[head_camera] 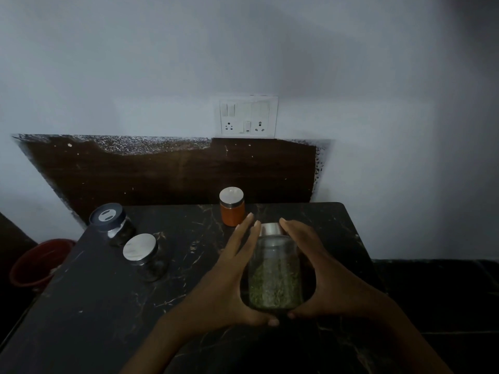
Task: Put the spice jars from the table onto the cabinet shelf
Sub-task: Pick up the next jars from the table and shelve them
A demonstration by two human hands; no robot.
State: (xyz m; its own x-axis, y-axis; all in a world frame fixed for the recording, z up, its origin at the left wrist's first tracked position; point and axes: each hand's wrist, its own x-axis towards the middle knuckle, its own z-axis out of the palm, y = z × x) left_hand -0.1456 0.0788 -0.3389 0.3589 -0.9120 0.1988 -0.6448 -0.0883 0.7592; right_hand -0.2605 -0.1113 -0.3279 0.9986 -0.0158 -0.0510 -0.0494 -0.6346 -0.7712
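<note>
Four jars: green herb jar (pixel 274 282), orange jar (pixel 232 213), steel-lidded jar (pixel 143 256), black-lidded jar (pixel 112 222). My two hands: left hand (pixel 229 279), right hand (pixel 324 271). One table (pixel 108 306), one red bucket (pixel 37 263), one switch plate (pixel 248 116).

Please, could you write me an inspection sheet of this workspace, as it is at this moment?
Surface: dark, marble-patterned table standing against the wall.
Job's things: four jars. The green herb jar is between both hands, the orange jar is behind it, and the black-lidded jar and steel-lidded jar stand untouched at the left. The cabinet shelf is not in view.
Clutter: nothing seen.
Grippers: left hand and right hand cup the green herb jar from its sides, thumbs round its base.
Cables: nothing seen.
Surroundings: socket panel on the wall, brown board below it, red bucket beyond the table's left edge.
</note>
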